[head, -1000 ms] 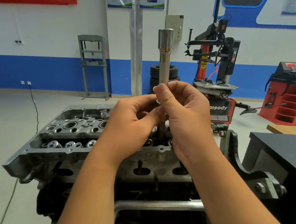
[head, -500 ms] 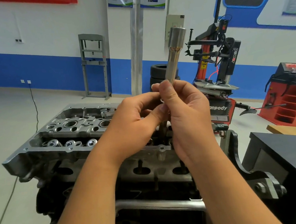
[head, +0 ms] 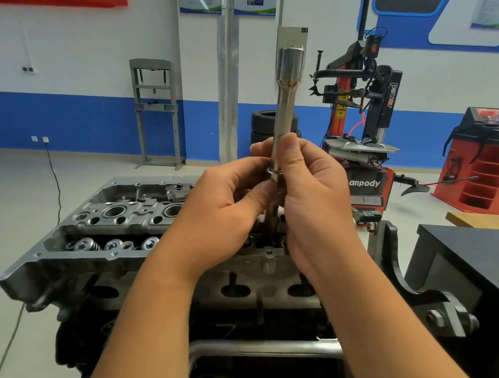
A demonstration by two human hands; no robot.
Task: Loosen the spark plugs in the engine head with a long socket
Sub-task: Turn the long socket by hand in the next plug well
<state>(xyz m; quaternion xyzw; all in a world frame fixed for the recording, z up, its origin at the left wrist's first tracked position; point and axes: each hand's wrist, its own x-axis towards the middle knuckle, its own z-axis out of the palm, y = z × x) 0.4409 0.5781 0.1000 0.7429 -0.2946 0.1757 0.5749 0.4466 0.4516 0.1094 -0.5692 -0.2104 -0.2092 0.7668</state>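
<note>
A long steel socket (head: 286, 97) stands nearly upright above the engine head (head: 116, 213), its thick end on top and tilted slightly right. My right hand (head: 309, 195) grips its lower shaft with thumb and fingers wrapped round it. My left hand (head: 223, 212) pinches the shaft from the left, just below a small ring on it. The shaft's lower part runs down between my hands toward the head; its tip is hidden. The spark plugs are not visible.
The engine head sits on a black stand (head: 404, 289) with a steel bar (head: 263, 346) in front. A dark bench (head: 478, 264) is at right. Behind are a tyre changer (head: 362, 111), stacked tyres (head: 263, 123), a red machine (head: 489, 159) and a grey press frame (head: 157, 112).
The socket's top swung right half a second ago and has since come back nearer upright. Both hands keep their hold in almost the same place.
</note>
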